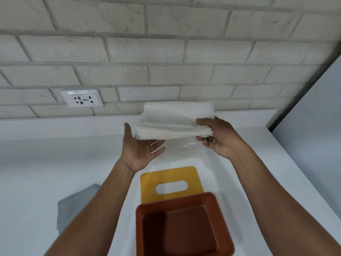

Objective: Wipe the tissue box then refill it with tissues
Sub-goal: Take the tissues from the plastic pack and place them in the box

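A brown tissue box (184, 224) stands open and empty on the white counter near me. Its yellow lid (170, 177), with an oval slot, lies flat just behind it. Above the counter I hold a stack of white tissues (175, 121). My right hand (219, 138) pinches the stack's right end between thumb and fingers. My left hand (140, 150) is under the stack's left end, palm up with fingers spread, supporting it.
A clear plastic wrapper (181, 148) lies on the counter (55, 159) below the tissues. A grey cloth (73, 207) lies at the left, partly behind my left forearm. A wall socket (82, 98) sits in the brick wall. The counter's right edge runs diagonally.
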A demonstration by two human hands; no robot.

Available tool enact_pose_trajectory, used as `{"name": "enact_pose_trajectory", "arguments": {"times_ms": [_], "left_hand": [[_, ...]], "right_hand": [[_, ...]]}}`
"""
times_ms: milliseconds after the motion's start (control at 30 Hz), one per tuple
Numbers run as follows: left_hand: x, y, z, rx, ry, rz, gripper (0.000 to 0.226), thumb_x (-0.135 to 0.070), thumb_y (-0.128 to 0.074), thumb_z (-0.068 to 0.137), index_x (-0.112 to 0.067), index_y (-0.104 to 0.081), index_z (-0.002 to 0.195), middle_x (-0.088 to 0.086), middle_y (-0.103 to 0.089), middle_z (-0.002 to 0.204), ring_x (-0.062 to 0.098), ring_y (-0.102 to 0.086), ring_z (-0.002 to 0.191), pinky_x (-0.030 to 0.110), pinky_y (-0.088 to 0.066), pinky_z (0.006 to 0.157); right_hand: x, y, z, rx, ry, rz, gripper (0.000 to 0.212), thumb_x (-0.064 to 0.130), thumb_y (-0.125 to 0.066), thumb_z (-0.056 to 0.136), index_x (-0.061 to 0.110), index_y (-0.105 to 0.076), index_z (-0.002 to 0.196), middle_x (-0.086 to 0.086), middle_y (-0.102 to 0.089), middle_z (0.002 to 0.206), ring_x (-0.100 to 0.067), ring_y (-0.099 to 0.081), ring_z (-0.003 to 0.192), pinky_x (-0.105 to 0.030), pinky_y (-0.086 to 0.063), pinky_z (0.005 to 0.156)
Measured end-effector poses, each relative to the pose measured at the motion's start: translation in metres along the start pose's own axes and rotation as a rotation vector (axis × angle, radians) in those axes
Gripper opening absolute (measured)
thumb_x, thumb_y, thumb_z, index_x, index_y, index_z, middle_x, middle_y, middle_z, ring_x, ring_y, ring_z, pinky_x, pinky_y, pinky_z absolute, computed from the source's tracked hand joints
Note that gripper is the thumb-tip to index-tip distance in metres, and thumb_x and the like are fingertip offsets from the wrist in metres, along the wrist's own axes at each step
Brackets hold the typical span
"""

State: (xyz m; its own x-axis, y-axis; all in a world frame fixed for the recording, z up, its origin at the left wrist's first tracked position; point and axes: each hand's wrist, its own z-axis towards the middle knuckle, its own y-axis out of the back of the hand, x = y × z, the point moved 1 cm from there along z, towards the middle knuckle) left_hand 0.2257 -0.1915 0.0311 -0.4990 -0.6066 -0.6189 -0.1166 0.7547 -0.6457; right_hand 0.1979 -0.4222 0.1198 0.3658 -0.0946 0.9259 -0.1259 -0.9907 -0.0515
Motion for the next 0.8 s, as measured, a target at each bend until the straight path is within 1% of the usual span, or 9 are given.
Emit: {"name": "enact_pose_trajectory", "arguments": {"times_ms": [33,100,200,333,433,567,700,767,800], "left_hand": [[-0.008,0.002,-0.005,0.021,0.0,-0.013,0.093,-0.09,-0.031,0.085,-0.018,-0.071,0.128,0.01,-0.075,0.121,0.03,-0.072,0.108,0.048,-0.052,0.092],[-0.023,-0.001,-0.021,-0.003,-0.011,0.118,0.088,-0.087,-0.048,0.078,-0.018,-0.07,0.13,0.009,-0.075,0.125,0.029,-0.071,0.115,0.048,-0.054,0.094],[-0.031,-0.005,-0.041,-0.053,-0.05,0.41,0.052,-0.05,-0.076,0.079,-0.022,-0.072,0.122,0.004,-0.077,0.121,0.02,-0.075,0.104,0.04,-0.06,0.082],[-0.024,0.003,-0.061,-0.078,-0.108,0.616,0.039,-0.022,-0.08,0.085,-0.02,-0.072,0.123,0.003,-0.078,0.117,0.025,-0.074,0.11,0.037,-0.061,0.081],[-0.013,0.008,-0.082,-0.027,-0.101,0.591,0.05,-0.025,-0.081,0.079,-0.023,-0.069,0.127,0.0,-0.078,0.118,0.024,-0.074,0.11,0.045,-0.06,0.092],[0.006,0.015,-0.107,-0.007,-0.162,0.613,0.056,-0.012,-0.083,0.082,-0.021,-0.059,0.132,0.002,-0.076,0.121,0.022,-0.077,0.104,0.036,-0.064,0.074],[0.023,0.022,-0.122,-0.089,-0.144,0.619,0.051,-0.018,-0.083,0.087,-0.025,-0.055,0.13,0.001,-0.076,0.118,0.018,-0.078,0.094,0.031,-0.06,0.058],[0.029,0.025,-0.127,-0.102,-0.12,0.643,0.046,-0.025,-0.08,0.09,-0.027,-0.056,0.13,0.002,-0.075,0.121,0.019,-0.077,0.097,0.03,-0.058,0.057],[0.032,0.027,-0.13,-0.107,-0.105,0.666,0.044,-0.029,-0.079,0.092,-0.03,-0.057,0.13,0.0,-0.075,0.121,0.02,-0.077,0.099,0.03,-0.059,0.059]], "right_hand": [[-0.002,0.0,-0.002,0.024,0.004,-0.014,0.011,0.019,-0.067,0.087,0.014,-0.062,0.095,-0.004,-0.067,0.066,-0.017,-0.062,0.054,-0.021,-0.044,0.043],[-0.009,0.002,-0.005,0.073,0.013,-0.065,0.016,0.023,-0.068,0.087,0.015,-0.063,0.1,-0.004,-0.07,0.072,-0.019,-0.065,0.058,-0.023,-0.047,0.048],[-0.02,0.005,-0.014,0.149,0.026,-0.137,0.026,0.032,-0.068,0.088,0.018,-0.063,0.109,-0.004,-0.073,0.084,-0.023,-0.068,0.067,-0.026,-0.051,0.057],[-0.033,0.009,-0.026,0.171,0.038,-0.166,0.032,0.042,-0.067,0.087,0.024,-0.065,0.113,0.001,-0.074,0.099,-0.02,-0.071,0.086,-0.031,-0.055,0.068],[-0.045,0.012,-0.037,0.184,0.017,-0.167,0.03,0.04,-0.065,0.089,0.027,-0.066,0.115,0.002,-0.073,0.107,-0.02,-0.07,0.098,-0.037,-0.055,0.084],[-0.059,0.017,-0.059,0.249,-0.018,-0.17,0.028,0.033,-0.065,0.091,0.025,-0.066,0.117,0.0,-0.073,0.111,-0.022,-0.069,0.102,-0.042,-0.052,0.093],[-0.073,0.025,-0.076,0.262,-0.045,-0.172,0.029,0.029,-0.068,0.089,0.026,-0.066,0.118,0.0,-0.072,0.112,-0.024,-0.069,0.103,-0.041,-0.053,0.088],[-0.083,0.029,-0.082,0.271,-0.071,-0.193,0.032,0.03,-0.069,0.087,0.029,-0.065,0.119,0.002,-0.072,0.113,-0.024,-0.068,0.105,-0.038,-0.052,0.084],[-0.089,0.032,-0.085,0.279,-0.085,-0.201,0.034,0.029,-0.071,0.086,0.031,-0.065,0.12,0.003,-0.071,0.114,-0.024,-0.068,0.106,-0.039,-0.052,0.087]]}}
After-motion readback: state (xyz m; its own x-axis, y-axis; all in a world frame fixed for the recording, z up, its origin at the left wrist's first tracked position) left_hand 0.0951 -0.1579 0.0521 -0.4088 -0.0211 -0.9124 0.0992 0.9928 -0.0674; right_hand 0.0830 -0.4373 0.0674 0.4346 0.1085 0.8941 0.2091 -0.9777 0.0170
